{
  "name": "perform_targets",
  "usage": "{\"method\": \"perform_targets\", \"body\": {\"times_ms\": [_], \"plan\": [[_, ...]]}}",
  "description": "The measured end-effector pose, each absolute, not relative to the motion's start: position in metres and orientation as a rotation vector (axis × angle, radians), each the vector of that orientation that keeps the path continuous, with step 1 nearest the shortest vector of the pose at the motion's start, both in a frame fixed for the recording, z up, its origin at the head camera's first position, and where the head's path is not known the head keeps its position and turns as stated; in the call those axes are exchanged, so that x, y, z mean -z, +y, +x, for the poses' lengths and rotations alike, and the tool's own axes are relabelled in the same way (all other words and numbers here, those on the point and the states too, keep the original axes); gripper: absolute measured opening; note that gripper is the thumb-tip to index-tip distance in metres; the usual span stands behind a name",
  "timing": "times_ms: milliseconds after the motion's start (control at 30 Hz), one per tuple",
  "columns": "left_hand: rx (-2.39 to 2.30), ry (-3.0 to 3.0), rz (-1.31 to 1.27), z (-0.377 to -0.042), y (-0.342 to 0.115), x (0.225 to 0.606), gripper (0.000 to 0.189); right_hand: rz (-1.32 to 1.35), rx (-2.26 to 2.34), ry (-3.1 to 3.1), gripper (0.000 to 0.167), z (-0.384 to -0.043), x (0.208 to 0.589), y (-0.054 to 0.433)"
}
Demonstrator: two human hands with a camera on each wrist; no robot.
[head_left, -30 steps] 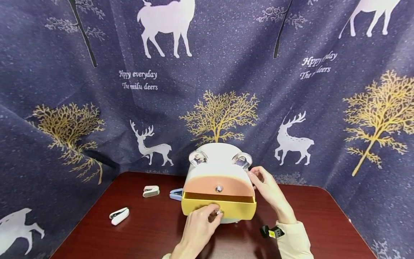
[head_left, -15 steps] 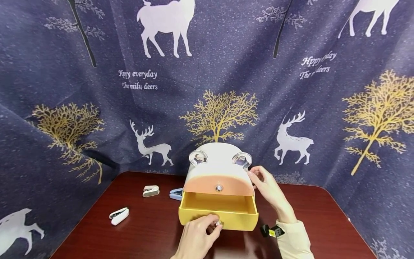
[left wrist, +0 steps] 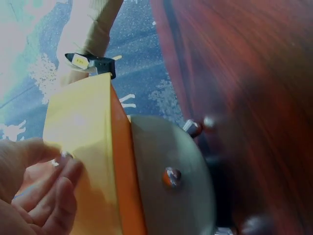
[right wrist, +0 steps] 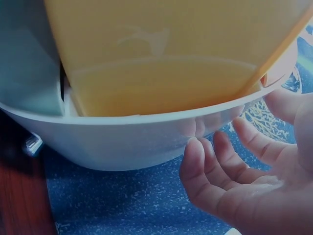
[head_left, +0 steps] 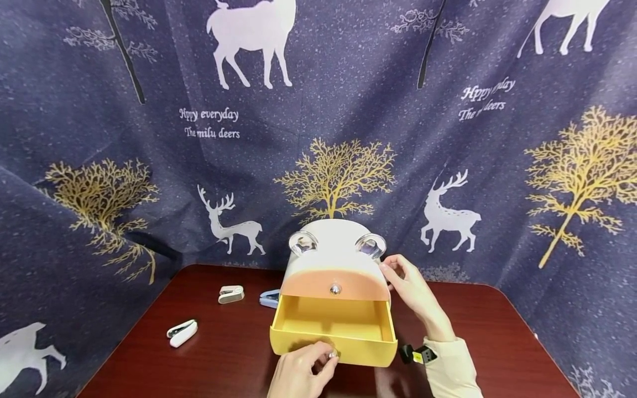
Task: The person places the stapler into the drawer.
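A small white desk cabinet [head_left: 333,246] with two silver-rimmed eyes stands mid-table. Its yellow drawer [head_left: 355,349] is pulled well out and shows a bare inside. My left hand [head_left: 301,373] pinches the drawer's small shiny knob [head_left: 333,354] between thumb and fingers; the left wrist view has the knob [left wrist: 67,155] at the fingertips. On the cabinet's right side, my right hand [head_left: 410,284] rests its fingertips. In the right wrist view, the fingers of this hand [right wrist: 249,181] are lightly bent against the white wall [right wrist: 127,147]. Above the yellow drawer is a closed orange drawer [head_left: 308,284].
To the left lie a white stapler [head_left: 183,333] and another small white stapler [head_left: 231,294]. A light blue one [head_left: 270,298] sits beside the cabinet, partly hidden by it. A dark cloth [head_left: 249,166] with deer and trees hangs behind the reddish-brown table [head_left: 214,365].
The yellow drawer has slid out toward me, from slightly open to far out, with my left hand on its knob. My right hand has stayed at the cabinet's side.
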State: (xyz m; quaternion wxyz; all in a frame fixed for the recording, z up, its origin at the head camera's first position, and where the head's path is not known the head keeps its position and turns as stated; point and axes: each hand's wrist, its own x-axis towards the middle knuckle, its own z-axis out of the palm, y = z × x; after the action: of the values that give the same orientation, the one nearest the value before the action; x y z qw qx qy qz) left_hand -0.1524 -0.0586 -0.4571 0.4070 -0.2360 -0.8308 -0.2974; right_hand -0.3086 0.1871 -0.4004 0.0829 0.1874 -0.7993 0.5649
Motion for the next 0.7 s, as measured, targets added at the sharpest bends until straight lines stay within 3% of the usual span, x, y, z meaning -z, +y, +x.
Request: {"method": "perform_targets", "body": {"times_ms": [267, 500, 700], "plan": [[0.801, -2.162, -0.535, -0.1514, -0.0649, 0.4502, 0.019, 0.564, -1.687, -2.392, 0.028, -0.3084, 0.4001, 0.1873], [0.631, -2.123, -0.62, -0.1502, -0.0635, 0.4572, 0.031, 0.554, -1.711, -2.386, 0.026, -0.3029, 0.3955, 0.1839], [0.512, -2.043, -0.723, -0.155, -0.0619, 0.4599, 0.022, 0.554, -1.701, -2.385, 0.029, -0.3059, 0.3988, 0.1855]]}}
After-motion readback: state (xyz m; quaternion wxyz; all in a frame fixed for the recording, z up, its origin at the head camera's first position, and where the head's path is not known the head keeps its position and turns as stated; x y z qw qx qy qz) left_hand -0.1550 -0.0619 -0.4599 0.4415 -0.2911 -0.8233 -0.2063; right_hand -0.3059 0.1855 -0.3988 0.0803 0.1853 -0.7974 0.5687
